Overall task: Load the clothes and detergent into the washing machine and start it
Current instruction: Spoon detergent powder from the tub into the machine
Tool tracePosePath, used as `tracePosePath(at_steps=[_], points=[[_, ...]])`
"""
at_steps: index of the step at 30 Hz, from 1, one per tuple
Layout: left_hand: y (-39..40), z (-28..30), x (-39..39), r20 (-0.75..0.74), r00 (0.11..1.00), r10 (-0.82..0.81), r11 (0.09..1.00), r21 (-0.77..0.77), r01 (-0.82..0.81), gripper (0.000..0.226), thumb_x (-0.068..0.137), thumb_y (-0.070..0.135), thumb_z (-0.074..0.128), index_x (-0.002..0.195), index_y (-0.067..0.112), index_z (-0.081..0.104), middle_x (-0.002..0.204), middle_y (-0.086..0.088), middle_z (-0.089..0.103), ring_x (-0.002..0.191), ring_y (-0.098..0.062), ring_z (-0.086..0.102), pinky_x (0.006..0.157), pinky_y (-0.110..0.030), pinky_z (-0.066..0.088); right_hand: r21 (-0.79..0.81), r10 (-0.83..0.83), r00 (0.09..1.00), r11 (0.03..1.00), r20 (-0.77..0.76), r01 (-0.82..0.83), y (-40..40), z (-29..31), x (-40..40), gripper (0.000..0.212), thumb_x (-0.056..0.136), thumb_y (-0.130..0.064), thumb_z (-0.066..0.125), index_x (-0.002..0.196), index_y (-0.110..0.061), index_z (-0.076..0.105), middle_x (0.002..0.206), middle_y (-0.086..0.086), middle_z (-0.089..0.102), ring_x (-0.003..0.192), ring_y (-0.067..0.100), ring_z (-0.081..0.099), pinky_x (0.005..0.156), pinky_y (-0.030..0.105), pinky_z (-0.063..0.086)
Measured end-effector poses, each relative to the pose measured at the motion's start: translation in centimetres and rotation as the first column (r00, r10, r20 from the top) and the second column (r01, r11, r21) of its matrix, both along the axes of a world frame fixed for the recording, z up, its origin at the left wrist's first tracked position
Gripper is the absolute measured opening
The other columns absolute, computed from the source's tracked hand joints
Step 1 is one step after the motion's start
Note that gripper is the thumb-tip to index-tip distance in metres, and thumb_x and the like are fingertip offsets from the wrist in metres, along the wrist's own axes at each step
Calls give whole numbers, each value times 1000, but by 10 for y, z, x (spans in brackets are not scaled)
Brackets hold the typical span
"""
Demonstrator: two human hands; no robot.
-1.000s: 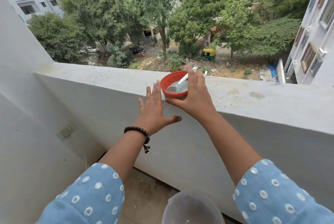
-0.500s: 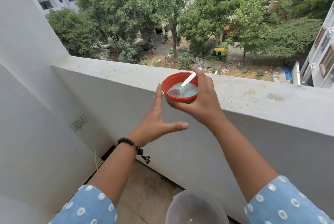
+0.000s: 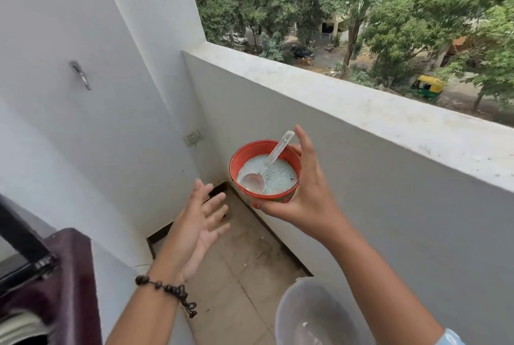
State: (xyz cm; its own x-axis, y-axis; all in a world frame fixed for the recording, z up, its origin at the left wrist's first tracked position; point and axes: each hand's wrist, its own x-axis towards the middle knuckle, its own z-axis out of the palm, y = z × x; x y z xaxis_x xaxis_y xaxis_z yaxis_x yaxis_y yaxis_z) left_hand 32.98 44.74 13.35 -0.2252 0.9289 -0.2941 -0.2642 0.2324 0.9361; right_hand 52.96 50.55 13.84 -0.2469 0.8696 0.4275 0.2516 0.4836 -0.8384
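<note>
now the right hand (image 3: 303, 200) is holding a red bowl (image 3: 264, 171) up in the air in front of the balcony parapet wall (image 3: 347, 111), with the thumb curling under the near rim and the fingers wrapping round the far side. the bowl is carrying pale, bluish-white detergent powder (image 3: 278, 176), and a clear plastic spoon (image 3: 267, 166) is lying in it, its scoop sitting on the powder at the near left and its handle leaning out over the far rim, just beside the raised fingertips. the left hand (image 3: 200, 229) is hovering below and to the left of the bowl, apart from it, palm turned up and fingers spread loosely, holding nothing; it is looking a little blurred. a dark beaded bracelet (image 3: 169, 292) is circling the left wrist. at the bottom edge, below the right forearm, a translucent white bucket (image 3: 306, 314) is standing on the tiled floor (image 3: 239, 275). at the lower left a dark maroon machine edge (image 3: 72, 283) is showing; what it belongs to is hard to tell. a metal tap (image 3: 80, 74) is sticking out of the white side wall (image 3: 105, 127), and a small switch plate (image 3: 192, 137) is sitting lower in the corner. beyond the parapet, trees (image 3: 333, 2) are filling the view above a yellow-green auto-rickshaw (image 3: 427, 86).
</note>
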Motion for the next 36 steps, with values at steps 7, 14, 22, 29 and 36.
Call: tracePosePath(at_steps=[7,14,22,29,36], points=[[-72,-1,-66,61,985,163,986,-44,-160,75,83,68,43,132,14,59,118,-12,69,109,-24,63,99,-51,50,-44,360,933,932,26,-359,-40,-6,-89,128,59,-45,90,154,-34,4,145,-5,38,135,5,39,108,17,35],[-156,-9,-131,30,921,388,919,-81,-385,71,78,66,47,123,13,64,114,-17,72,100,-27,71,84,-41,58,-86,578,811,816,94,-572,-92,-21,-174,129,59,-44,90,154,-33,3,144,-6,37,136,10,39,110,21,35],[-232,-23,-192,83,904,420,903,-137,-407,71,82,67,43,127,16,63,116,-17,72,101,-29,72,68,-36,61,-72,704,691,708,165,-703,-156,-38,-261,129,59,-40,93,155,-21,8,141,-3,39,135,11,39,111,19,31],[-302,-37,-264,105,884,455,881,-197,-430,67,80,65,45,124,17,64,110,-16,74,90,-26,74,64,-36,61,-69,754,632,650,178,-756,-218,-58,-343,122,61,-39,92,153,-13,17,147,-4,34,138,11,36,113,23,31],[-353,-58,-325,110,868,484,850,-292,-438,60,86,59,49,122,14,65,110,-17,74,98,-31,73,74,-39,62,-123,810,549,578,205,-806,-261,-82,-406,129,59,-39,93,154,-15,9,150,-2,30,142,16,32,116,36,31]])
